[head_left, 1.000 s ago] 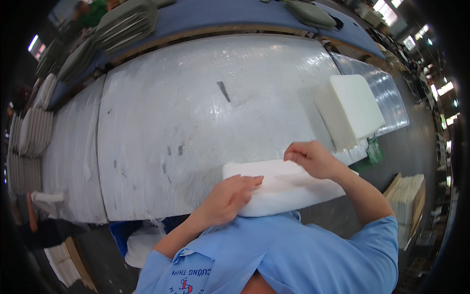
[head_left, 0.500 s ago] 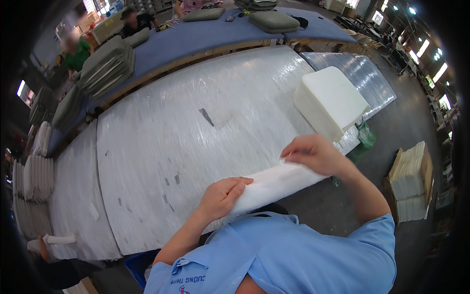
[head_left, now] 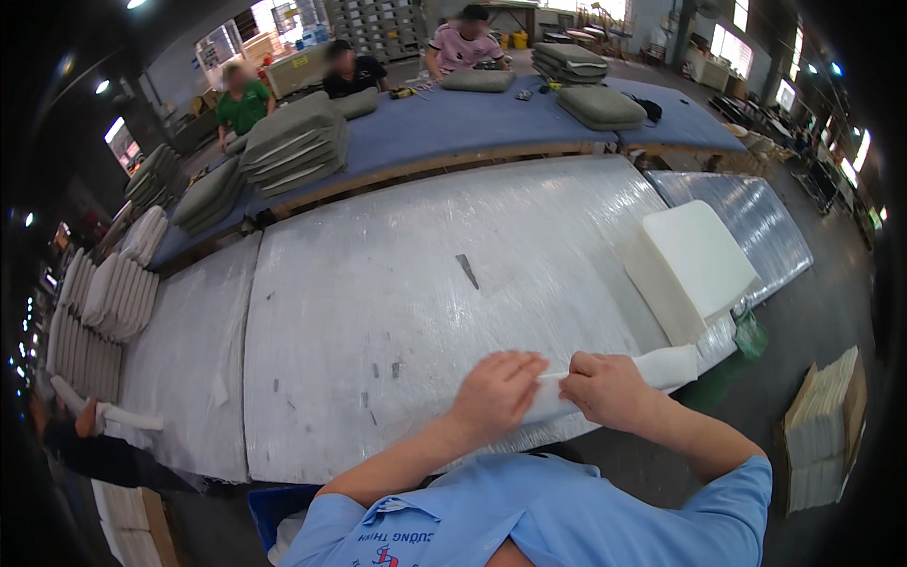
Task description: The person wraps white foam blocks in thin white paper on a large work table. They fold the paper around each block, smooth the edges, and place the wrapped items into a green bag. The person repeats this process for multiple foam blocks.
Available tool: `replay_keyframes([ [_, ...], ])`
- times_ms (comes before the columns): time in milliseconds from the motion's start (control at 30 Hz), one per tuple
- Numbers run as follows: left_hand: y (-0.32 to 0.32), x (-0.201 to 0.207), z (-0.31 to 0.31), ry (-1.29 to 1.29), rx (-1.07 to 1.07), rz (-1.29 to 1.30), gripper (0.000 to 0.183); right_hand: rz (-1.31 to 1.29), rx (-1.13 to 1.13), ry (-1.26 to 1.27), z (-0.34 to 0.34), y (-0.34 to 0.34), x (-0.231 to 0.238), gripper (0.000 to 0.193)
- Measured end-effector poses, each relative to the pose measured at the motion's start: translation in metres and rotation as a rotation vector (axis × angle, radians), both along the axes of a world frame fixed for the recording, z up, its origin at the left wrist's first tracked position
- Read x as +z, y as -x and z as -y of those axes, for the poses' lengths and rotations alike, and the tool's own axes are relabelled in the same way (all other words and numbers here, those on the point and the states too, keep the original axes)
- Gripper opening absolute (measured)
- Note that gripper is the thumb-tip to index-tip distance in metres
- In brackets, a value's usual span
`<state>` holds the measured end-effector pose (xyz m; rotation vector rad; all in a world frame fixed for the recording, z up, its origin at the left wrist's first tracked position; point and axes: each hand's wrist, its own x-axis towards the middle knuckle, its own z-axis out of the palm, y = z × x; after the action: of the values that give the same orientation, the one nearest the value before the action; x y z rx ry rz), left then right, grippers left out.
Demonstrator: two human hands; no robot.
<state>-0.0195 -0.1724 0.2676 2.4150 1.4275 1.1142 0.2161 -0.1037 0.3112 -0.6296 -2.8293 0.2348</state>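
A long, soft white padded piece (head_left: pixel 669 367) lies along the near edge of the plastic-covered table (head_left: pixel 368 283), stretching out to the right past my hands. My right hand (head_left: pixel 609 389) is closed, with bent fingers pinching the near middle of this piece. Close beside it on the left, my left hand (head_left: pixel 496 395) has its fingers stretched out over the piece's upper edge. The hands are a small gap apart. What lies under my left palm is hidden.
At the table's right end stands a stack of white foam pads (head_left: pixel 699 265). Beyond is a blue work table (head_left: pixel 425 128) with grey-green cushions (head_left: pixel 298 142) and several people behind it. A green bag (head_left: pixel 751 335) hangs at the right corner. An opened carton (head_left: pixel 827 430) stands on the floor.
The view has tilted and shifted, so the far table shows more. My left hand has moved along the piece toward my right hand and its fingers have straightened. My right hand now pinches lower.
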Motion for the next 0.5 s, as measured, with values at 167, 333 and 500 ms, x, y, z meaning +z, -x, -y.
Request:
replay_keyframes([
  [167,-0.017,-0.008,0.012,0.015,-0.027,-0.033,0.034,-0.069,0.001,-0.104,0.011,-0.005,-0.008,0.007],
  [333,-0.015,-0.009,0.007,0.069,-0.037,0.019,0.034,-0.085,-0.05,-0.02,0.008,-0.007,0.003,0.009],
  [500,-0.018,-0.001,0.006,0.193,-0.056,0.035,0.027,0.079,0.004,0.121,-0.01,-0.012,0.013,0.01],
])
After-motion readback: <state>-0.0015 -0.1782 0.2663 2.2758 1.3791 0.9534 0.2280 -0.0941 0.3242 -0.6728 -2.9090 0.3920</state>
